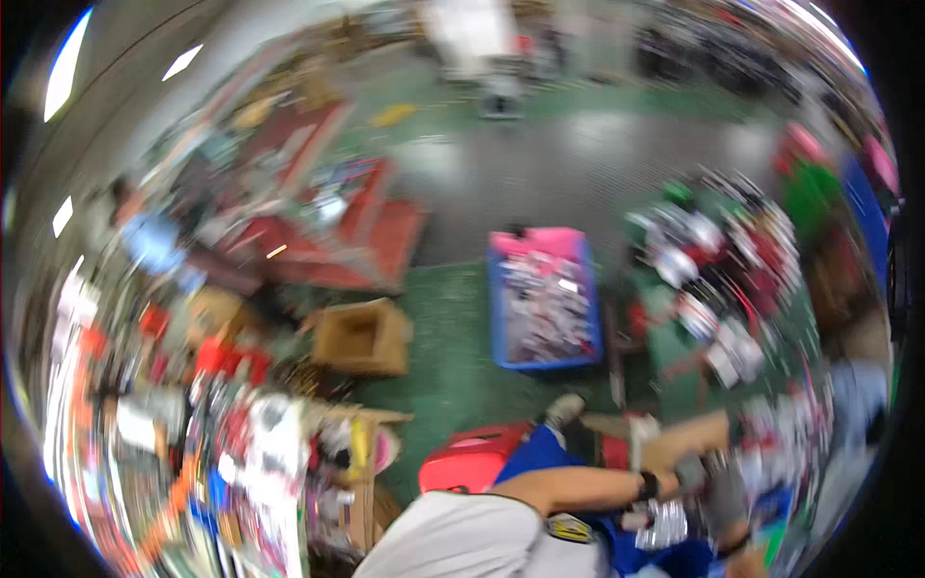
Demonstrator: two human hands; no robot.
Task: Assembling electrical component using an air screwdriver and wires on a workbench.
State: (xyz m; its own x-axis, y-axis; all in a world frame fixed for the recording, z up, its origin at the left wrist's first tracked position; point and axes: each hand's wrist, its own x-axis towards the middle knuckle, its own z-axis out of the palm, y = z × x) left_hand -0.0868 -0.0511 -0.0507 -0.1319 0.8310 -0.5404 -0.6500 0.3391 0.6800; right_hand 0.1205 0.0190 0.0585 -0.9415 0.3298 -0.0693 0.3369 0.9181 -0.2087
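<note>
Both my hands wear grey gloves and meet at the lower right, over the edge of a cluttered bench. My left hand point(689, 474) reaches across from a white sleeve, with a black band on its wrist. Close beside it is my right hand point(725, 499), its forearm rising from the lower edge. A small dark thing point(714, 460) shows between them, too blurred to name. Motion smears the fingers of both hands. Just below lies a shiny clear plastic packet point(665, 525), and a brown cardboard piece point(684, 443) sits behind the hands.
A blue crate point(499, 318) full of small parts stands on the green floor ahead. Left of it is an open cardboard box point(361, 337). A red stool-like thing point(472, 458) is by my leg. Cluttered benches flank both sides; a person in blue point(152, 241) is far left.
</note>
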